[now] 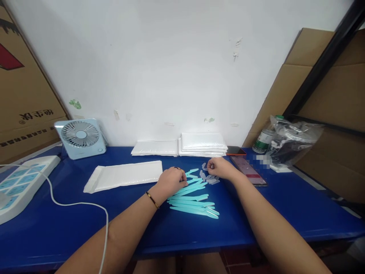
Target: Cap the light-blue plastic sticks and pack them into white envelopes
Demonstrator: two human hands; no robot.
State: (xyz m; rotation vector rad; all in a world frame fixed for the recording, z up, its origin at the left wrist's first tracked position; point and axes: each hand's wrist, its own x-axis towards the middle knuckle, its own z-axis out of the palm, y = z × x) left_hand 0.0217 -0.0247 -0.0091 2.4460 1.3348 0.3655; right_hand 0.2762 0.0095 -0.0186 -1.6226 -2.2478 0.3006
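Left hand (172, 179) is bent over the left ends of some blue-green sticks (189, 198), with its fingers curled and the thumb close to them. I cannot tell if it grips one. A dark band (152, 199) goes around that wrist.

Right hand (221, 168) has its thumb and finger drawn in close, just above a small pile of clear caps (211, 179). I cannot tell if a cap is between them.

The sticks lie spread like a fan in the middle of the blue table (159, 236), between the two arms and short of the near edge. The caps are just past them, toward the far edge.

Left of the left hand lies a flat white pack (128, 175). Two white piles sit along the far edge, a low one (155, 147) and a taller one (202, 142). A phone (251, 173) lies by the right arm. Near the far right corner are a bottle (262, 141) and a clear bag (296, 139). A blue fan (81, 135) stands near the far left corner.
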